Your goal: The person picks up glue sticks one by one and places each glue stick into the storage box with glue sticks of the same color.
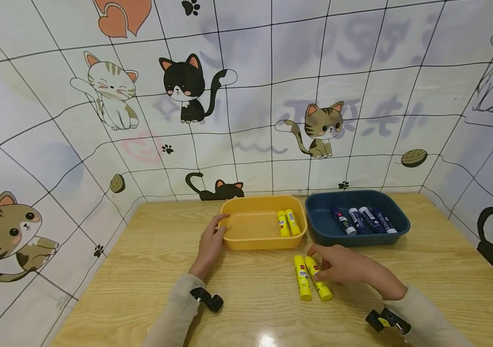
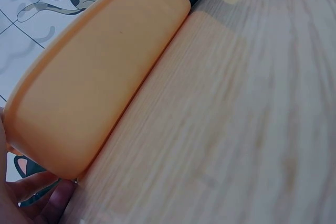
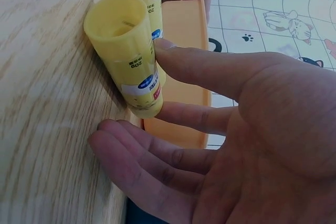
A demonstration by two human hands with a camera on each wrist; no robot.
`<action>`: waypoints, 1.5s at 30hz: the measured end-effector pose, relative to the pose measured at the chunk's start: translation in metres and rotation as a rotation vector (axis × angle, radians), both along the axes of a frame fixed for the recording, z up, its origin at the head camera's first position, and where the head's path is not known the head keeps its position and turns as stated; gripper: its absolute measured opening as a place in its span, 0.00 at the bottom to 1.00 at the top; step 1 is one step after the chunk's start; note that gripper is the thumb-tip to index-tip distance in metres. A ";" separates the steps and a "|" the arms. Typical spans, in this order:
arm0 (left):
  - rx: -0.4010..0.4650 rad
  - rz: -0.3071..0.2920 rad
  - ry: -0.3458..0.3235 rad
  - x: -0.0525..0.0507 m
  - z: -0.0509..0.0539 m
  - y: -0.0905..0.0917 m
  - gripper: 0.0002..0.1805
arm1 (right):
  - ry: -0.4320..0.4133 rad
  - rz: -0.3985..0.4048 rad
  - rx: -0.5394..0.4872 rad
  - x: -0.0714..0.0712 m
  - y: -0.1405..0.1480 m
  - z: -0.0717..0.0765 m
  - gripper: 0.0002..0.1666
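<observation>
At the left end of the yellow tray (image 1: 246, 244), my left hand (image 1: 209, 243) grips the rim and outer wall; in the left wrist view its fingers (image 2: 31, 187) are at the tray's lower corner. Two yellow glue sticks lie side by side on the table in front of the trays. My right hand (image 1: 348, 265) pinches the right glue stick (image 1: 322, 289), thumb on its side and index finger at its far end. The other three fingers (image 3: 142, 166) are held off it. The left glue stick (image 1: 302, 279) lies just beside it. Two more yellow glue sticks (image 1: 283, 224) are inside the yellow tray.
A dark blue tray (image 1: 322, 236) stands against the yellow one on the right, holding several dark blue glue sticks (image 1: 372, 220). Both trays are near the back edge of the wooden table (image 1: 246, 303). A cat-printed cloth wall (image 1: 250, 106) encloses the back and sides.
</observation>
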State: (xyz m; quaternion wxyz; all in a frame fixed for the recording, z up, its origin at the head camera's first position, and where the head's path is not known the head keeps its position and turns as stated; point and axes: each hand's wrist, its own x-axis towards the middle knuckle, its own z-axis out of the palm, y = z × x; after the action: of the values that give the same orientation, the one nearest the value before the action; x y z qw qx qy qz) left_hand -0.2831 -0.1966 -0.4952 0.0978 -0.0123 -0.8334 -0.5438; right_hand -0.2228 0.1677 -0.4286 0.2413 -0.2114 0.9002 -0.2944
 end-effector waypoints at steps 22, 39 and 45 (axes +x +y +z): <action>-0.011 0.010 0.002 -0.002 0.000 0.000 0.21 | 0.030 0.058 -0.039 0.001 0.001 -0.003 0.28; -0.014 0.017 -0.002 -0.001 -0.001 -0.001 0.21 | 0.022 0.038 -0.024 0.001 -0.001 -0.001 0.29; -0.010 0.017 -0.009 -0.001 0.000 0.000 0.21 | 0.012 0.040 -0.031 0.002 -0.002 -0.001 0.28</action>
State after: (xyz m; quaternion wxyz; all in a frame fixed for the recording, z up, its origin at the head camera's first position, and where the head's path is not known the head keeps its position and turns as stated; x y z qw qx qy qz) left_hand -0.2842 -0.1965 -0.4953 0.0986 -0.0033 -0.8367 -0.5388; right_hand -0.2213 0.1660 -0.4298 0.2385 -0.2349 0.8926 -0.3020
